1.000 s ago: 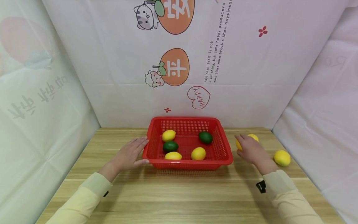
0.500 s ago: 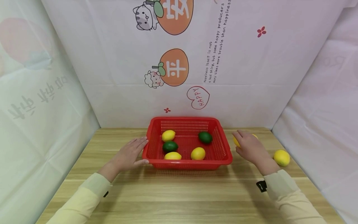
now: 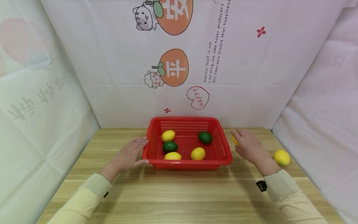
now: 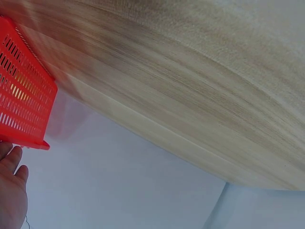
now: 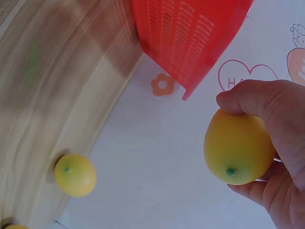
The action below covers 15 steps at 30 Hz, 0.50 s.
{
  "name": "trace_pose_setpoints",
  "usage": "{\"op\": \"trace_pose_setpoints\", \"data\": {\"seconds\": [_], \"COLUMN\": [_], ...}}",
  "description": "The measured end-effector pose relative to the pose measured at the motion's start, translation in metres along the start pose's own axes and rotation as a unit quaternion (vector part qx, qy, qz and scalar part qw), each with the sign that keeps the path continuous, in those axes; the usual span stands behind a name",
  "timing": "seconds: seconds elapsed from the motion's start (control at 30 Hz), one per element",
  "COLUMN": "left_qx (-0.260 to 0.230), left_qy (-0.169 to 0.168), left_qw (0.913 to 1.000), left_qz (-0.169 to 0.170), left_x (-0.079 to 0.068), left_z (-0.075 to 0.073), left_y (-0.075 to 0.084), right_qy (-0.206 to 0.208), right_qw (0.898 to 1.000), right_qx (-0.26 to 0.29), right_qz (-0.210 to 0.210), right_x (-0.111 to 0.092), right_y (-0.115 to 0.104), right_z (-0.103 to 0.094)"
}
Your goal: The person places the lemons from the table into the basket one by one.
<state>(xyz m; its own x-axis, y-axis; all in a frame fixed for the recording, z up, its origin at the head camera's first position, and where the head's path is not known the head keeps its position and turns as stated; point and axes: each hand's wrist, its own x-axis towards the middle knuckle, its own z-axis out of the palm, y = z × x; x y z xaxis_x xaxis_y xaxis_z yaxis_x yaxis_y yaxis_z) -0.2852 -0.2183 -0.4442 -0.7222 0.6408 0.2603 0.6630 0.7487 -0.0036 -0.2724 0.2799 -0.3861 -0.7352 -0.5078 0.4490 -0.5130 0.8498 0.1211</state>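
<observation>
My right hand grips a lemon between thumb and fingers, to the right of the red plastic basket. The head view shows only a sliver of that lemon past the fingers; the right wrist view shows its green-tipped end. With fairly straight fingers, my left hand rests against the basket's left rim. Inside the basket lie three lemons, one at the back left, one at the front left and one at the front right, plus two dark green lemon-shaped fruits, one left and one right.
A loose lemon lies on the wooden table near its right edge. In the right wrist view another lemon sits beyond the hand. White printed cloth walls the table at the back and both sides.
My right hand has shifted slightly left and away from me with the lemon, towards the basket. A lemon behind that hand has become hidden in the head view. My left hand stays put.
</observation>
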Motion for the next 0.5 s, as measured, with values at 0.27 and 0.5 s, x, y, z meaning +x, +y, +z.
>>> {"op": "trace_pose_setpoints", "data": {"seconds": [0.27,0.5], "left_qx": [0.0,-0.001], "left_qy": [0.0,0.0], "left_qw": [1.0,1.0], "left_qz": [-0.002,-0.003], "left_x": [0.0003,-0.0001], "left_z": [-0.0001,-0.0005], "left_y": [0.0007,0.001], "right_qy": [-0.015,-0.002], "right_qw": [1.0,1.0], "right_qx": [-0.016,-0.024], "right_qz": [0.003,-0.017], "right_x": [0.0032,0.0071], "right_y": [-0.0053,-0.0095], "right_z": [-0.0061,-0.009]}}
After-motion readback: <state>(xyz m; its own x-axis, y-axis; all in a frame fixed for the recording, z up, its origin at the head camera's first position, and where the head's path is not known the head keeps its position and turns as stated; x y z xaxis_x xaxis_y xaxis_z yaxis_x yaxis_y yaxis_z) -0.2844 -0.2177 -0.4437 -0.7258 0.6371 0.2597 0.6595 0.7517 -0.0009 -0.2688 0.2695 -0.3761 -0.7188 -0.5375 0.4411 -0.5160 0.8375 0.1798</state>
